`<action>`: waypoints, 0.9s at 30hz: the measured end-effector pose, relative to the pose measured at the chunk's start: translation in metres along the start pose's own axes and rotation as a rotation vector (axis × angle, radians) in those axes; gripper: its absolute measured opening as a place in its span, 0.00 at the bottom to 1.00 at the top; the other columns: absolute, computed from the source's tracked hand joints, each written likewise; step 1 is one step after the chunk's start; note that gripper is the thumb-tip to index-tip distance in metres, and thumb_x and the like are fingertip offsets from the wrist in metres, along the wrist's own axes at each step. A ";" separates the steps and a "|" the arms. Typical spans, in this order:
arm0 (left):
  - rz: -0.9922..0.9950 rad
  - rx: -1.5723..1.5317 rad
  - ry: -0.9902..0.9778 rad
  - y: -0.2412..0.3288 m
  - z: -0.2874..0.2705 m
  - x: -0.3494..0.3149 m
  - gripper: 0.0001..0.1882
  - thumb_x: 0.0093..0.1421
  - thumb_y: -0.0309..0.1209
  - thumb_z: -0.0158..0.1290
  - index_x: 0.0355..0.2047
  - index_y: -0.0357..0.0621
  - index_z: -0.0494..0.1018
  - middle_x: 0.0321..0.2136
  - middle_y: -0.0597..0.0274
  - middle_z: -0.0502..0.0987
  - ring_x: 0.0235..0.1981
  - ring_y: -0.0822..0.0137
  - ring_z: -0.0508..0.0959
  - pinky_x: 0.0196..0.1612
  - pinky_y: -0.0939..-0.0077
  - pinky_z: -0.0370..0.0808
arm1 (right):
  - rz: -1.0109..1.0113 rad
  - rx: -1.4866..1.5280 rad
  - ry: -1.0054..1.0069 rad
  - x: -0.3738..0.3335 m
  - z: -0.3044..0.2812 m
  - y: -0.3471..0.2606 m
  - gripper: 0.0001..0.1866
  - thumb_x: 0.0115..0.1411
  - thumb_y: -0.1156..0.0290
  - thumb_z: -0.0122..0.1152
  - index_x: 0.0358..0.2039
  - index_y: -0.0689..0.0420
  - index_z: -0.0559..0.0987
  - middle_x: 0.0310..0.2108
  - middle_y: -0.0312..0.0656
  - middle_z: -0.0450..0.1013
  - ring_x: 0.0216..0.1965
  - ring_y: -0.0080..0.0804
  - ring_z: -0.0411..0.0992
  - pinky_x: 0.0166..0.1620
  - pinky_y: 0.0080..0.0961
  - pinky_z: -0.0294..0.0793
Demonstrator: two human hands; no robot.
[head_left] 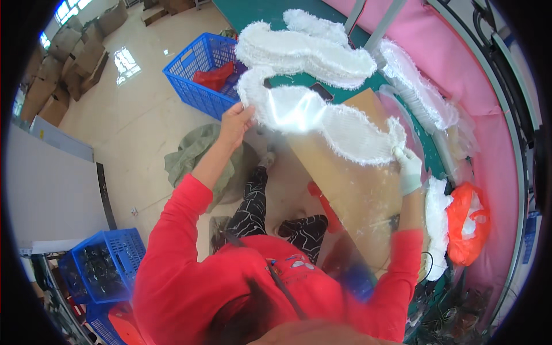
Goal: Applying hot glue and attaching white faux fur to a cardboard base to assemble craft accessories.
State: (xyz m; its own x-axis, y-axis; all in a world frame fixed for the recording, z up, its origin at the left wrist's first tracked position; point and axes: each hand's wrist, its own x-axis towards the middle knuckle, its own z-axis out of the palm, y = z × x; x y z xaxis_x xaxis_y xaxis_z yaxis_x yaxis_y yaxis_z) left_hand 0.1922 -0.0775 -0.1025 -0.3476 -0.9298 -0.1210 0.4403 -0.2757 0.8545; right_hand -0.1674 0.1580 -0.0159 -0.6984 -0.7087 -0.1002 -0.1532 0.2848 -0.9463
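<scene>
Green-topped counter, pink padded fabric along its far edge. Flat brown board on it, reaching the near edge. Long stack of fluffy white fabric pieces at the counter's upper-left corner. Wavy white fabric strip with shaggy edges in the air between both hands, over the board's upper end, its left end out past the counter's near edge.

Step in hand, as I judge it: keeping the strip opened out. Best lift it well clear of the stack so fibres don't snag; let the span hang flat, untwisted; pull gently and evenly, since the cloth looks soft and would probably stretch. Bare left hand and right hand in a pale glove better kept level; right sits lower. Fingers of both pinch the strip's opposite ends; a shallow hold on the border would likely spare the fringe.

Look of the strip: white, long, bent; broad rounded lobes joined by a narrower waist. Faces finely ribbed, a bright glare washing out the middle. Fringe uneven, tufted all round. Individual threads too small to judge.
</scene>
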 end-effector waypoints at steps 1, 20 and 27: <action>0.013 0.026 0.031 0.012 0.009 0.013 0.07 0.57 0.29 0.50 0.36 0.43 0.72 0.28 0.71 0.74 0.23 0.80 0.70 0.27 0.88 0.70 | -0.050 -0.011 -0.006 0.013 0.002 -0.008 0.16 0.52 0.66 0.60 0.38 0.63 0.76 0.28 0.37 0.74 0.21 0.21 0.71 0.23 0.16 0.68; 0.293 0.413 0.221 0.066 0.025 0.265 0.07 0.49 0.29 0.58 0.24 0.38 0.74 0.17 0.71 0.71 0.16 0.80 0.65 0.19 0.83 0.61 | -0.123 -0.056 -0.010 0.274 0.120 -0.080 0.12 0.52 0.65 0.59 0.32 0.60 0.76 0.17 0.36 0.68 0.14 0.22 0.63 0.16 0.20 0.61; 0.236 0.821 0.369 0.037 0.021 0.282 0.17 0.46 0.38 0.59 0.26 0.34 0.74 0.21 0.58 0.75 0.24 0.64 0.74 0.30 0.71 0.69 | -0.118 -0.690 0.166 0.296 0.119 -0.052 0.19 0.50 0.56 0.55 0.34 0.60 0.77 0.24 0.44 0.73 0.22 0.30 0.71 0.27 0.26 0.69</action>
State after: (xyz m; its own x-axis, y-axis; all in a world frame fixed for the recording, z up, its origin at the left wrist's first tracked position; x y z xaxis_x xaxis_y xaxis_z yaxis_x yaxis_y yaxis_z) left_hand 0.0936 -0.3450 -0.0945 0.0240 -0.9973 0.0687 -0.3066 0.0581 0.9501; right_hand -0.2835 -0.1436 -0.0331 -0.7385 -0.6681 0.0908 -0.6030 0.5943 -0.5321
